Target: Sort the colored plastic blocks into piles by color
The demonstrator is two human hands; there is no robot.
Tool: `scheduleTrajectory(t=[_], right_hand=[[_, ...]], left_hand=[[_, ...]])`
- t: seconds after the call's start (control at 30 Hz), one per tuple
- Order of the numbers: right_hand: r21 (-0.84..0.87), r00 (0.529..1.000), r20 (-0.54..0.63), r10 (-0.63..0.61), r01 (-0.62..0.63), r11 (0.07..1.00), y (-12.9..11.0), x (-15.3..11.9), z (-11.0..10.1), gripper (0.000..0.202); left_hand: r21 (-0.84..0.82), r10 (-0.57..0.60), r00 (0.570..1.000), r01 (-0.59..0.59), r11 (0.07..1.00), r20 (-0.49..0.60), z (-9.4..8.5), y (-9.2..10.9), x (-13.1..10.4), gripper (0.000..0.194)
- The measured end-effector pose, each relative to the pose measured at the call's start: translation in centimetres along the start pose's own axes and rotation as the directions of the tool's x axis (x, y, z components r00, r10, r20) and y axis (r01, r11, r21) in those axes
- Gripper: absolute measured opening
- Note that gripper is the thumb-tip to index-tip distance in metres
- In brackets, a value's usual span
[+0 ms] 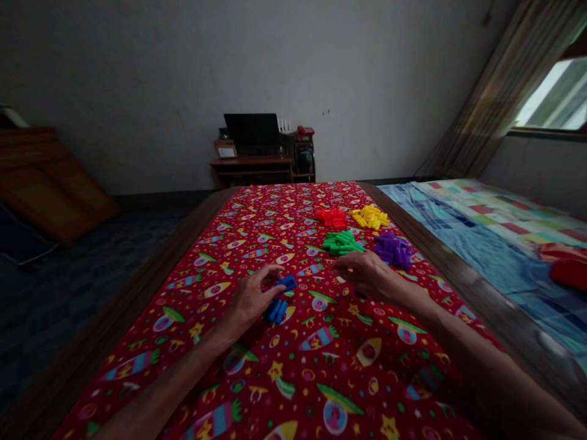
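Note:
My left hand (250,299) is at the middle of the cloth, its thumb and fingers curled in a pinch at a short blue plastic piece (288,282). Just below it lie several more blue plastic pieces (276,311) in a small group. My right hand (367,273) is to the right, palm down, with its fingers bent together and pointing left. Whatever those fingers hold, if anything, is hidden; a dark blue spot shows under the palm. Beyond this hand are a pile of green pieces (342,243) and a pile of purple pieces (393,249).
A red pile (331,218) and a yellow pile (369,216) of similar pieces lie farther back. The red patterned cloth (316,382) covers a table with wooden edges (499,305). Right of it is a bed (518,244); a desk with a monitor (252,131) stands behind.

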State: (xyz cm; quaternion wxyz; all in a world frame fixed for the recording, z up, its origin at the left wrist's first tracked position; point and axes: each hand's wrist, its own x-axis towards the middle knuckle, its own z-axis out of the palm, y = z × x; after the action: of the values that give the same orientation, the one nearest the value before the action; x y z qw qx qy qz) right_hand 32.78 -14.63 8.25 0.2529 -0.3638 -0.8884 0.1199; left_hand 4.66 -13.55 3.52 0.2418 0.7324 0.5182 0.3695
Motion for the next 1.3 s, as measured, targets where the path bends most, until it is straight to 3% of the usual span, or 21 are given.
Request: scheduleTrajectory(t=[0.07,0.2,0.27,0.33,0.47,0.6,0.67,0.8,0.93,1.03,1.17,1.23,1.3], right_hand=[[0.092,0.999,-0.02,-0.037,0.038,0.995,-1.9,0.3,1.9,0.028],[0.089,0.99,0.117,-0.083,0.073,0.993,-3.1,0.6,4.0,0.026],[0.025,0.986,0.165,-0.029,0.025,0.999,-2.2,0.6,2.8,0.024],[-0.032,0.971,0.233,0.055,-0.049,0.998,-0.5,0.4,0.2,0.023],[-0.106,0.887,0.386,0.254,-0.231,0.967,3.3,-0.7,-4.9,0.024],[-0.177,0.802,0.453,0.389,-0.347,0.921,5.7,-1.5,-6.0,0.018],[-0.205,0.812,0.415,0.411,-0.357,0.912,6.1,-1.7,-5.7,0.016],[-0.204,0.893,0.268,0.361,-0.314,0.927,5.1,-1.4,-5.3,0.017],[-0.088,0.969,0.117,0.22,-0.21,0.974,1.7,-0.6,-3.2,0.026],[0.031,0.996,0.083,0.025,-0.028,0.999,-0.9,-0.4,1.3,0.027],[0.014,0.978,0.121,-0.171,0.171,0.985,-2.1,-0.9,7.4,0.038],[-0.02,0.967,0.172,-0.189,0.195,0.981,-1.8,-1.1,8.2,0.036],[-0.056,0.968,0.187,-0.17,0.183,0.982,-1.1,-1.1,7.1,0.034]], left_hand=[[-0.034,0.043,0.999,-0.042,0.999,0.022,0.3,1.7,-1.0,0.022],[-0.025,0.165,0.982,-0.164,0.986,0.093,0.9,3.6,-2.3,0.014],[0.013,0.194,0.971,-0.198,0.98,0.141,0.5,3.2,-2.0,0.015],[0.098,0.187,0.956,-0.213,0.972,0.224,-0.5,2.0,-1.2,0.02],[0.314,0.064,0.905,-0.211,0.925,0.421,-3.2,-1.0,-0.2,0.039],[0.374,-0.042,0.843,-0.193,0.907,0.537,-4.3,-2.2,-0.5,0.048],[0.373,-0.063,0.833,-0.177,0.911,0.549,-4.0,-2.1,-0.5,0.044],[0.353,-0.087,0.837,-0.132,0.926,0.541,-2.9,-1.3,-0.1,0.033],[0.285,-0.089,0.873,-0.059,0.957,0.48,-1.4,-0.4,0.1,0.027],[0.199,-0.046,0.909,-0.041,0.979,0.415,0.0,0.2,-0.4,0.02],[0.097,-0.022,0.932,-0.014,0.995,0.363,1.4,0.8,-1.3,0.016],[0.036,-0.027,0.937,0.016,0.999,0.349,1.5,0.9,-1.5,0.016],[-0.024,-0.047,0.935,0.059,0.998,0.35,1.4,0.9,-1.4,0.018]])
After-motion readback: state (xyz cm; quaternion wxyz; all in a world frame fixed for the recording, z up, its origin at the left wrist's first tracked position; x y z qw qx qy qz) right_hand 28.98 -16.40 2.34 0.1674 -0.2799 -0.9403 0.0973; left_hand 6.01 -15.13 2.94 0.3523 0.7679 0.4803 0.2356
